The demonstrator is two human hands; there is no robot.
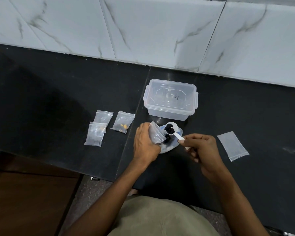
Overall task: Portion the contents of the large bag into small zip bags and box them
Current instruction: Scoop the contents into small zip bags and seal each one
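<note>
A white scoop [172,128] of dark pieces hovers at the held small zip bag [156,134], above the large bag [170,145].

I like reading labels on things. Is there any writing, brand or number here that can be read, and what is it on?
Box: dark handwritten marks on its lid, too scrawled and blurred to read.
Large bag: blue print shows, too hidden and small to read.
Small bags, scoop, counter: no text visible.

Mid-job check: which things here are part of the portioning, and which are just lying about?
In use: large bag, small zip bag in left hand, white scoop in right hand, three filled bags, empty bag, lidded box.

Lying about: nothing; only the counter.
</note>
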